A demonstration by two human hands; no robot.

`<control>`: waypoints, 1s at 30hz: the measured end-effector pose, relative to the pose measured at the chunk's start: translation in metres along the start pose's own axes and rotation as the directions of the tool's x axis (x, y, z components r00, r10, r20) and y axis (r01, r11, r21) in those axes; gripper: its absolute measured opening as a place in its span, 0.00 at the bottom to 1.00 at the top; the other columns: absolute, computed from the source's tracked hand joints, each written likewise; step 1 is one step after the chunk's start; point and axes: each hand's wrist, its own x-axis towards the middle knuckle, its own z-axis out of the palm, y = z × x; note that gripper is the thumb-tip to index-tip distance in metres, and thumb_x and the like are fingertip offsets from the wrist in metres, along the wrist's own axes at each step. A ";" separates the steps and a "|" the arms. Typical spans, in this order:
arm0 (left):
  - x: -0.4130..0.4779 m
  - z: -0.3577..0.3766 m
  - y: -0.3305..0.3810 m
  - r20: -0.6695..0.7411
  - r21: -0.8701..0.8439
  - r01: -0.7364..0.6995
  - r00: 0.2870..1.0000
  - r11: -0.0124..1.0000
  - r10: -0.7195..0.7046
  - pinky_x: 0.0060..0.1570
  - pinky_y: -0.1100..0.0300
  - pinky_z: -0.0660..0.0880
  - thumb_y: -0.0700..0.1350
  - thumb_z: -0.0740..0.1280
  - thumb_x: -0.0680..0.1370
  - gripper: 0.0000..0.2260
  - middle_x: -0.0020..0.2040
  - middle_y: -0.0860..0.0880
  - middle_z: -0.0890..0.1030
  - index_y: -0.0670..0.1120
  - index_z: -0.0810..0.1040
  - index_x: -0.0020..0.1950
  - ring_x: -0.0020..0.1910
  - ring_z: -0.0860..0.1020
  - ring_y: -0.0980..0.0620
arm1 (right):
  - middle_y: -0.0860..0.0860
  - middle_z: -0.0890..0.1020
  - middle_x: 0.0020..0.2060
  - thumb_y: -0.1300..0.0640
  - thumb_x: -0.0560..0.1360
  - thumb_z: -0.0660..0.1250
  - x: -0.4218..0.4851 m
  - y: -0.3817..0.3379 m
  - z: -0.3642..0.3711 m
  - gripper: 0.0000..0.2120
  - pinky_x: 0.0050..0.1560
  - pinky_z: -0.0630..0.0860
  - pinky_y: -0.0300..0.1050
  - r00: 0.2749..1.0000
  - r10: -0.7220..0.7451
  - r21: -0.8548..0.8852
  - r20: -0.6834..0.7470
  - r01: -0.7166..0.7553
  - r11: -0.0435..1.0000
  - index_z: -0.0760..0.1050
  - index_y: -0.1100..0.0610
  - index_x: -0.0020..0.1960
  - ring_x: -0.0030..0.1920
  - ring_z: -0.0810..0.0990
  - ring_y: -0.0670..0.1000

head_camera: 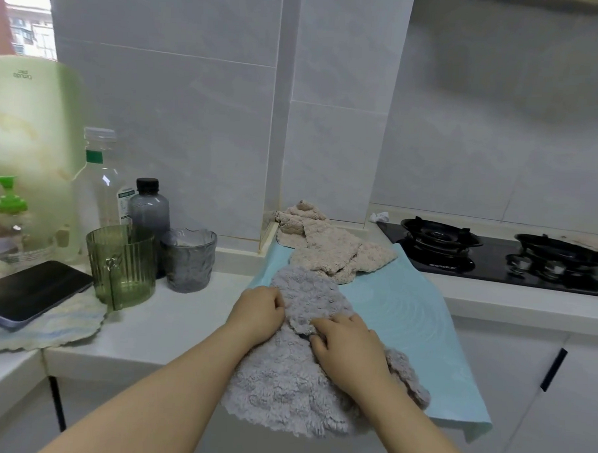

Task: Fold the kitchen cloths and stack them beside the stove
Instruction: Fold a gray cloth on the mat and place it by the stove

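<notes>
A fluffy grey cloth (283, 390) lies on a light blue cloth (407, 313) spread over the counter, its near part hanging over the front edge. My left hand (258, 313) grips the grey cloth's left edge with curled fingers. My right hand (349, 348) pinches a fold of the same cloth near its middle. A crumpled beige cloth (331, 248) lies behind it, against the wall corner. The black gas stove (488, 255) is set into the counter to the right.
Left of the cloths stand a green ribbed cup (121, 270), a grey glass (188, 259), a dark bottle (149, 213), a clear bottle (100, 183) and a green soap pump (9, 200). A phone (31, 291) lies on a scalloped mat (46, 328). White cabinet doors (540, 391) hang below.
</notes>
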 end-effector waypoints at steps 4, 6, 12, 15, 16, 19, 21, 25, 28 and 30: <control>0.016 -0.011 0.008 0.022 0.102 0.024 0.999 0.994 -0.026 0.47 0.56 0.69 0.50 0.55 0.81 0.18 0.52 0.39 0.79 0.38 0.77 0.49 0.53 0.75 0.40 | 0.51 0.71 0.35 0.51 0.80 0.53 0.006 0.001 -0.006 0.16 0.36 0.62 0.45 0.997 -0.056 0.004 -0.058 0.056 0.998 0.60 0.53 0.34 0.44 0.71 0.55; 0.021 -0.010 0.007 -0.030 0.128 0.051 0.998 0.990 -0.048 0.45 0.56 0.68 0.51 0.51 0.82 0.22 0.52 0.38 0.80 0.37 0.78 0.48 0.52 0.76 0.39 | 0.54 0.78 0.43 0.53 0.79 0.56 0.008 -0.004 -0.008 0.10 0.33 0.61 0.43 0.992 -0.091 -0.068 -0.088 0.085 0.994 0.68 0.55 0.41 0.44 0.74 0.56; 0.030 0.005 0.002 -0.056 0.312 0.105 0.994 0.944 -0.092 0.45 0.56 0.69 0.52 0.52 0.81 0.17 0.57 0.41 0.78 0.42 0.71 0.58 0.56 0.76 0.41 | 0.54 0.77 0.34 0.53 0.67 0.70 0.012 -0.010 -0.008 0.09 0.26 0.47 0.40 0.991 -0.101 -0.169 -0.083 0.086 0.982 0.71 0.56 0.39 0.35 0.76 0.57; 0.039 0.003 0.008 0.035 0.358 0.111 0.991 0.927 -0.133 0.47 0.56 0.68 0.52 0.56 0.80 0.18 0.60 0.41 0.77 0.41 0.66 0.63 0.59 0.75 0.41 | 0.56 0.76 0.43 0.56 0.75 0.57 0.020 0.000 -0.008 0.06 0.27 0.52 0.42 0.996 -0.089 -0.116 -0.013 0.087 0.989 0.62 0.55 0.42 0.45 0.75 0.59; 0.043 0.001 0.011 0.065 0.378 0.115 0.986 0.919 -0.150 0.48 0.55 0.68 0.52 0.56 0.79 0.19 0.60 0.41 0.76 0.42 0.63 0.65 0.59 0.75 0.41 | 0.56 0.78 0.45 0.56 0.75 0.57 0.024 0.002 -0.010 0.05 0.27 0.54 0.42 0.995 -0.090 -0.115 -0.036 0.085 0.990 0.62 0.55 0.43 0.47 0.76 0.60; 0.051 -0.001 0.017 0.130 0.442 0.092 0.978 0.892 -0.165 0.51 0.55 0.69 0.50 0.56 0.79 0.19 0.61 0.43 0.75 0.45 0.62 0.67 0.60 0.74 0.42 | 0.56 0.79 0.46 0.56 0.75 0.57 0.030 0.001 -0.014 0.04 0.28 0.55 0.44 0.997 -0.074 -0.080 -0.021 0.072 0.994 0.62 0.55 0.43 0.44 0.74 0.59; 0.050 0.003 0.013 0.101 0.418 0.076 0.986 0.905 -0.130 0.48 0.56 0.69 0.50 0.56 0.78 0.14 0.60 0.43 0.76 0.47 0.68 0.63 0.58 0.75 0.43 | 0.56 0.76 0.40 0.56 0.76 0.56 0.035 0.002 -0.015 0.06 0.27 0.53 0.43 0.999 -0.051 -0.100 0.001 0.051 0.994 0.62 0.56 0.40 0.42 0.72 0.59; 0.041 0.008 -0.005 -0.098 0.129 0.050 0.994 0.990 -0.037 0.39 0.58 0.66 0.49 0.60 0.77 0.06 0.51 0.47 0.79 0.50 0.71 0.52 0.50 0.76 0.44 | 0.50 0.64 0.29 0.56 0.76 0.56 0.036 0.012 -0.014 0.16 0.26 0.54 0.42 1.000 -0.018 -0.019 -0.009 0.018 1.000 0.56 0.54 0.31 0.38 0.67 0.56; 0.039 0.007 -0.008 -0.173 -0.046 0.015 0.985 0.999 -0.022 0.38 0.56 0.65 0.47 0.59 0.78 0.03 0.47 0.49 0.74 0.48 0.68 0.47 0.45 0.73 0.46 | 0.50 0.66 0.27 0.57 0.75 0.60 0.035 0.033 -0.024 0.16 0.29 0.58 0.44 0.998 0.028 0.223 0.048 -0.038 0.974 0.59 0.55 0.31 0.35 0.67 0.54; 0.041 0.005 -0.007 -0.206 -0.132 0.027 0.977 0.991 -0.054 0.39 0.54 0.66 0.45 0.58 0.78 0.03 0.42 0.49 0.73 0.46 0.66 0.48 0.43 0.72 0.45 | 0.48 0.67 0.26 0.58 0.75 0.63 0.040 0.055 -0.036 0.15 0.31 0.60 0.43 0.990 0.123 0.496 0.063 -0.138 0.857 0.64 0.54 0.31 0.30 0.66 0.49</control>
